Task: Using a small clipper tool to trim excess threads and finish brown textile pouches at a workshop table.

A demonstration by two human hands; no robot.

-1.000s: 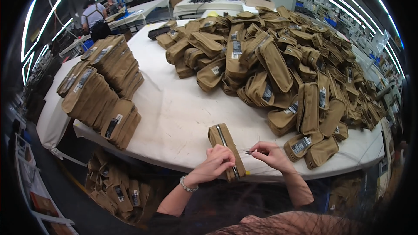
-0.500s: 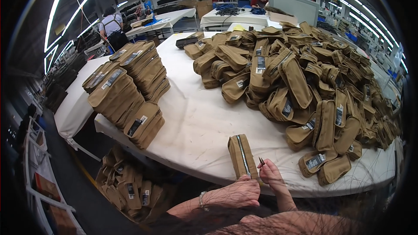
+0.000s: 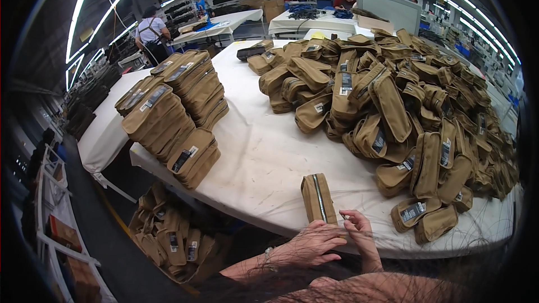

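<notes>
A tan zippered pouch (image 3: 319,197) lies on the table's near edge, its zipper running lengthwise along the top. My left hand (image 3: 314,244) is closed about the near end of this pouch; that end is mostly hidden by the fingers. Just right of it, my right hand (image 3: 359,231) is raised with its fingers bent around a small dark pointed tool (image 3: 343,217), which looks like thread snips. Only a bit of the tool shows between the fingertips. Strands of hair cross the view over both hands.
A large heap of tan pouches (image 3: 387,101) covers the table's right side. Neat stacks of pouches (image 3: 163,112) stand at its left edge. Below, a container of more pouches (image 3: 174,241) sits on the floor. A person (image 3: 150,33) stands at the back left.
The view has shifted slightly, so everything sits a little farther right. My left hand's fingers have loosened somewhat, and the tool in my right hand has turned and shows less.
</notes>
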